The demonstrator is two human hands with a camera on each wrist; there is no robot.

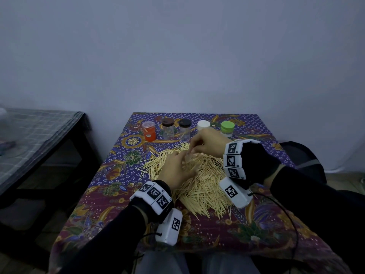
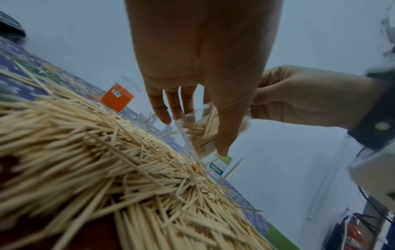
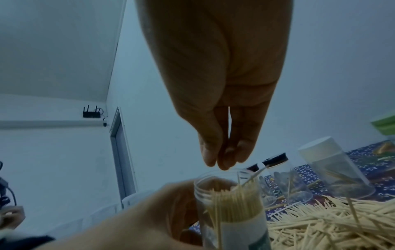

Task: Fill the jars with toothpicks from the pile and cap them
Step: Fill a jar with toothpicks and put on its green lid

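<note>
Holding the open jar (image 3: 233, 211), left hand (image 1: 175, 171); right hand (image 1: 207, 143) above.

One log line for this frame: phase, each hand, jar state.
phase: filling | left hand: holds open jar over pile | right hand: fingertips pinched above jar mouth | jar: partly filled, uncapped

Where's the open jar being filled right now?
The open jar is over the toothpick pile, gripped by the left hand, just below the right hand.
</note>
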